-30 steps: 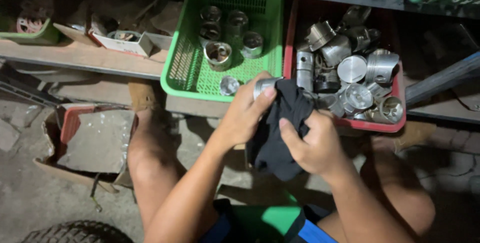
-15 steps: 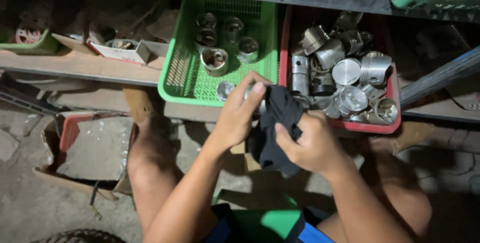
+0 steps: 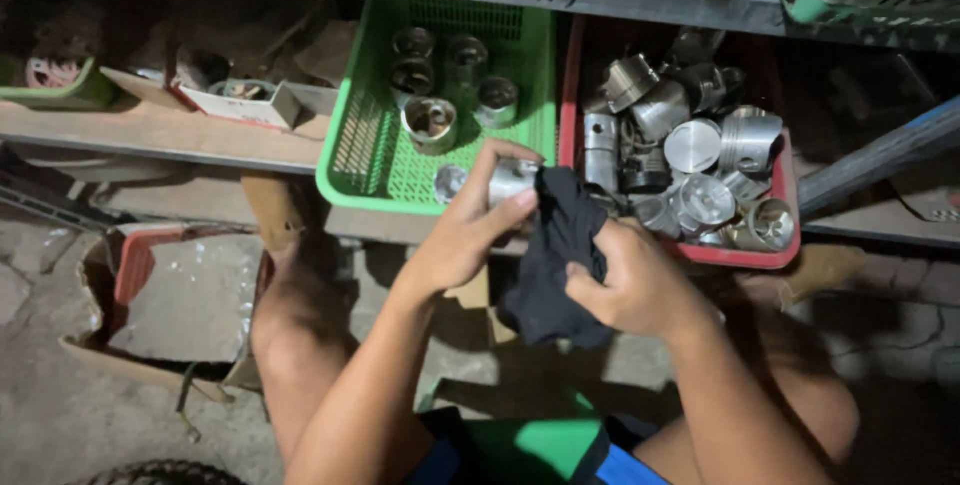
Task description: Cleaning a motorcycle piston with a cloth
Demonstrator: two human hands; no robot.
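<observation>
From my head camera, looking down past my knees, my left hand (image 3: 465, 235) is clenched around a small silvery metal piston (image 3: 510, 180), thumb over its top so the bare side faces the cloth. My right hand (image 3: 630, 285) is bunched tight on a dark, crumpled rag (image 3: 555, 245), pressing a fold of it against the piston's right side, a grip that suits wiping it. The piston sits just in front of the green plastic mesh basket (image 3: 360, 145), at its near right corner. A few more pistons stand inside that basket, well spaced. Right of the basket, touching it, a red plastic tray (image 3: 745, 257) is heaped with similar silvery pistons. Left of the basket, an open cardboard box (image 3: 250, 103) rests on the same shelf.
</observation>
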